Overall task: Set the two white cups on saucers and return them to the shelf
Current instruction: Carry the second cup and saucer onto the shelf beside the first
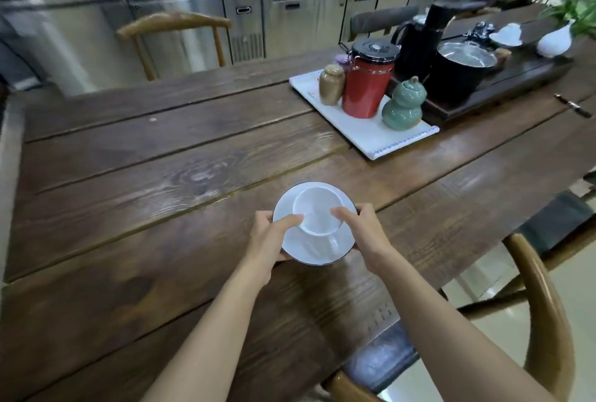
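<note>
Premises: a commercial kitchen area with steel cabinets along the far wall; a dark plank worktop (161, 150) fills the foreground. At far right stands a white tray (354, 130) carrying a red canister (367, 85), a green gourd jar (403, 104) and a tan jar (331, 85).

One white cup (317, 211) sits upright on its saucer (309, 250) at the near centre, directly ahead of the person. The left hand (271, 237) grips the saucer's left rim, its thumb lying on the cup; the right hand (361, 233) grips the right rim likewise. Both hands are closed on the set, equally near.

Judgement: the set lies square between the two grips, ready for a level lift.

Not observed: the second cup, its saucer and the shelf. Whether the saucer touches the worktop cannot be told.
</note>
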### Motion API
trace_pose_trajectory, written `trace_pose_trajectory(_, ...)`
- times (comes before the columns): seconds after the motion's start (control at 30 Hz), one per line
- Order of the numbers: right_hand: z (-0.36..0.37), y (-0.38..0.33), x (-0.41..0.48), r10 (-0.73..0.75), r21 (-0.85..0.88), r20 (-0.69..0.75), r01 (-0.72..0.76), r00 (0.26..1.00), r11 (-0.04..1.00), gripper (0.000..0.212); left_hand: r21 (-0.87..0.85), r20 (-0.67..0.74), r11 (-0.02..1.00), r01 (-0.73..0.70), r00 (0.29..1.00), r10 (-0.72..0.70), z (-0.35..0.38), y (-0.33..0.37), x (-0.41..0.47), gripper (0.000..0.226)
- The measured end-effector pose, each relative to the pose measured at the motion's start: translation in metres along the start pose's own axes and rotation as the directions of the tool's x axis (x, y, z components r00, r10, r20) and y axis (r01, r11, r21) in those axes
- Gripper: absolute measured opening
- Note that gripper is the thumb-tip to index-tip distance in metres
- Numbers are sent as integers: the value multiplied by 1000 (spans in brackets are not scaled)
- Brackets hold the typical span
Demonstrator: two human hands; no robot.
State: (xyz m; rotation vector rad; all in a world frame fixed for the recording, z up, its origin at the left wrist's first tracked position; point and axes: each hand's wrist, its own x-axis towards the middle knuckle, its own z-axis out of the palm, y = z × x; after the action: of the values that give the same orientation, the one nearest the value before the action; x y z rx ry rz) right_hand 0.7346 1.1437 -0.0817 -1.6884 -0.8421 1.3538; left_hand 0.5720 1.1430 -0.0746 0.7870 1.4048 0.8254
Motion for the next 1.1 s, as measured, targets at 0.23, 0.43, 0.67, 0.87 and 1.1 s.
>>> trace_pose_trajectory(0.23,43,-8,-74,-162,-82,239,187,957,979,41,-136,-241,985,-107,968,72,-51,-18,-98,41)
trace_pose_trajectory(0.43,80,11,-178,-236,-54,500,302,833,952,39,-253,-458,938,-236,883,99,-97,-71,-217,61)
trace_pose_trajectory(0.67,142,49,-311,-182,-77,754,360,632,930,45,-356,-694,862,-362,720,15,-158,-139,-363,75)
trace_pose_trajectory(0.87,192,83,-439,-126,-51,913,415,388,908,40,-322,-864,813,-485,501,-43,-208,-200,-496,80)
trace_pose_trajectory(1.1,252,154,-612,-51,-17,990,468,131,884,38,-250,-962,794,-554,233,-140,-247,-279,-668,47)
